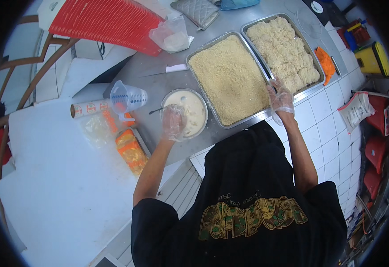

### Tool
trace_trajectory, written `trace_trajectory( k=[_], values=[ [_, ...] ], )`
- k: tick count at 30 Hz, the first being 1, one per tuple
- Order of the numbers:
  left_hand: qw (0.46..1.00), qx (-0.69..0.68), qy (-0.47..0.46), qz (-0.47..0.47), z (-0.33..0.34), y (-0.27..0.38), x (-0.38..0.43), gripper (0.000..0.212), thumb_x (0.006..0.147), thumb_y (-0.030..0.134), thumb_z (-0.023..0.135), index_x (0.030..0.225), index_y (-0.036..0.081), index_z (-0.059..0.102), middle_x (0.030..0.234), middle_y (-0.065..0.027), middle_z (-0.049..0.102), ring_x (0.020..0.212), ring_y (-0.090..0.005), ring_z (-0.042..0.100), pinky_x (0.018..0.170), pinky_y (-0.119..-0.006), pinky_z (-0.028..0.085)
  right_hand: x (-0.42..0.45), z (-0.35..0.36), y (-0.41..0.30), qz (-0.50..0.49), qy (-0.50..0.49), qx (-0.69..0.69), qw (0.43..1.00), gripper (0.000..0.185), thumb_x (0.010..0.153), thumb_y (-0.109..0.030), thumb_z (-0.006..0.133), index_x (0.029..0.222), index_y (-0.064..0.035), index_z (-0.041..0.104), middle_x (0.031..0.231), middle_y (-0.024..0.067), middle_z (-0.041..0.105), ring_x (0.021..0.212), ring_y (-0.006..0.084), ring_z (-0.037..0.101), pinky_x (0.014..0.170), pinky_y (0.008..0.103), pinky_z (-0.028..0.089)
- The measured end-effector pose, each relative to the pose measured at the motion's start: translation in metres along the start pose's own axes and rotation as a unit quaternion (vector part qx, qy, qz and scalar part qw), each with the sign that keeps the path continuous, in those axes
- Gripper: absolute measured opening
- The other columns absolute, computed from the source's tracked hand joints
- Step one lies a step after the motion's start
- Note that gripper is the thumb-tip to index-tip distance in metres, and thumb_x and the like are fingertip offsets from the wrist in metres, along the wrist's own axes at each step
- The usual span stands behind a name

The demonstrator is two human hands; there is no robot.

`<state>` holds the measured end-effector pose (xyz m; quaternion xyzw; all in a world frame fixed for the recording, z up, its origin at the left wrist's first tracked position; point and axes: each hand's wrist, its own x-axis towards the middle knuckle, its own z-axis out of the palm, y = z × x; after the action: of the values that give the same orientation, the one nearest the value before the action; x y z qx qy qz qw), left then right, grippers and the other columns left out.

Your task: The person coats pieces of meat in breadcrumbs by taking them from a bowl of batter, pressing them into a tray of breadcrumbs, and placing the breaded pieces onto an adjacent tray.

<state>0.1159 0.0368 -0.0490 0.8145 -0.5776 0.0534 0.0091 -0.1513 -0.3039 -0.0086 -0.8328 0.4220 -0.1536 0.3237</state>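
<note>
My left hand (174,122), in a clear plastic glove, is over the left side of a round bowl (206,116) of creamy white batter (191,103). A dark handle (155,111) sticks out beside its fingers; whether they grip it is hidden. My gloved right hand (282,97) touches the near corner, where two metal trays meet; its grip on the rims is unclear. Pale crumbs (229,76) with a shallow hollow fill the nearer tray (210,106). Crumb-coated pieces (281,46) lie close together in the farther tray (322,75).
Left of the bowl are a measuring jug (127,96), a plastic-film roll (89,108) and an orange-and-yellow packet (131,152). A white-handled knife (176,68) lies behind the bowl. Farther back are a red ribbed stack (111,25), a plastic bag (174,38) and a quilted mitt (198,13).
</note>
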Motion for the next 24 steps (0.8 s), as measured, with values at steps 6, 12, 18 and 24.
trace_trajectory(
  k=[6, 12, 18, 24],
  values=[
    [0.992, 0.114, 0.028, 0.039, 0.016, -0.017, -0.001, 0.025, 0.078, 0.020, 0.059, 0.100, 0.010, 0.065, 0.095, -0.0114, 0.061, 0.097, -0.0303, 0.055, 0.083, -0.043, 0.045, -0.001, 0.017, 0.008, -0.049, 0.005, 0.002, 0.999, 0.032, 0.091, -0.022, 0.063, 0.116, -0.0017, 0.066, 0.133, 0.0227, 0.055, 0.122, 0.0340, 0.055, 0.104, 0.0376, 0.041],
    [0.990, 0.102, -0.090, 0.028, 0.009, -0.023, -0.001, 0.028, 0.080, 0.020, 0.057, 0.106, 0.013, 0.066, 0.107, -0.0096, 0.062, 0.109, -0.0288, 0.053, 0.088, -0.044, 0.043, 0.006, 0.012, 0.001, 0.001, -0.028, 0.065, 0.997, 0.035, 0.092, -0.024, 0.063, 0.118, -0.0014, 0.064, 0.135, 0.0225, 0.053, 0.123, 0.0346, 0.054, 0.105, 0.0373, 0.041],
    [0.983, 0.115, -0.131, 0.054, 0.002, -0.011, 0.007, 0.029, 0.081, 0.018, 0.056, 0.108, 0.013, 0.065, 0.111, -0.0088, 0.064, 0.116, -0.0280, 0.051, 0.092, -0.045, 0.042, 0.003, 0.025, 0.004, -0.034, -0.027, 0.008, 0.999, 0.038, 0.092, -0.027, 0.062, 0.121, -0.0025, 0.064, 0.137, 0.0195, 0.053, 0.124, 0.0344, 0.053, 0.106, 0.0375, 0.040],
    [0.987, 0.130, -0.063, 0.074, 0.011, -0.022, 0.000, 0.020, 0.078, 0.020, 0.061, 0.095, 0.012, 0.069, 0.090, -0.0083, 0.067, 0.091, -0.0272, 0.062, 0.074, -0.040, 0.048, 0.003, 0.026, 0.001, 0.000, -0.051, 0.038, 0.998, 0.037, 0.092, -0.027, 0.061, 0.120, -0.0033, 0.064, 0.138, 0.0188, 0.052, 0.126, 0.0335, 0.051, 0.108, 0.0375, 0.038]
  ],
)
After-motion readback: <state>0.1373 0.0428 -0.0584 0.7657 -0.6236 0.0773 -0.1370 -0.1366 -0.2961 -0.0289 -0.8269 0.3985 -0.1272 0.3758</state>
